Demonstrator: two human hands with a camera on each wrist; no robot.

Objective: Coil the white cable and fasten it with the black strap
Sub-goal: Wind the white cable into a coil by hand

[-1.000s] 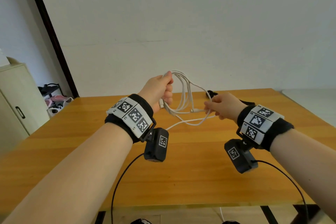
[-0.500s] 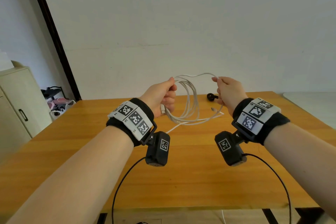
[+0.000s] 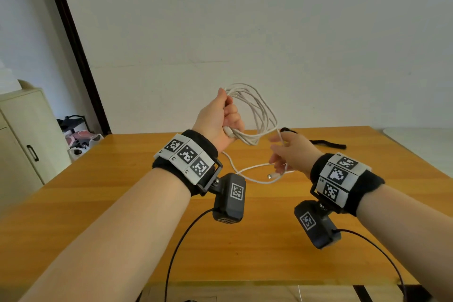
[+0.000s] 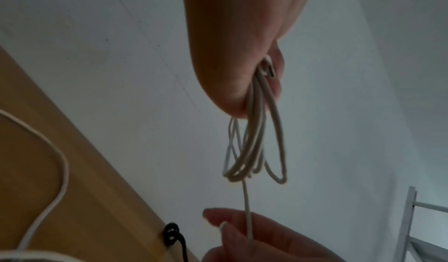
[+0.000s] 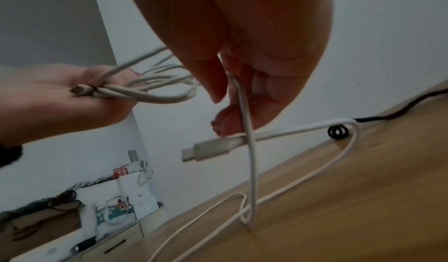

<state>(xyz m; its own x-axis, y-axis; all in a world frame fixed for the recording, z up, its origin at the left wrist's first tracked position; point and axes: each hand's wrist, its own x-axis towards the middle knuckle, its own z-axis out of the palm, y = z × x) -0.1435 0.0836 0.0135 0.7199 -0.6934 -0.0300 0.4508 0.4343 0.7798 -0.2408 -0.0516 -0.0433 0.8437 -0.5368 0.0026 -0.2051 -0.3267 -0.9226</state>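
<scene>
Head view: your left hand [image 3: 218, 120] grips the white cable [image 3: 255, 115] coils above the desk [image 3: 122, 203], right hand [image 3: 291, 152] loosely curled round the tail. Feed slack evenly, matching loop size; black strap [image 3: 326, 142] waits behind.

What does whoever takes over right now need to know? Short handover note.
Left hand grips the white cable as a bundle of loops, raised above the table.
Right hand holds the loose tail, which trails on the table; its plug hangs free.
Black strap lies on the far side of the table, untouched.
Done: most loops. Left: wind in the tail, then strap it.
</scene>
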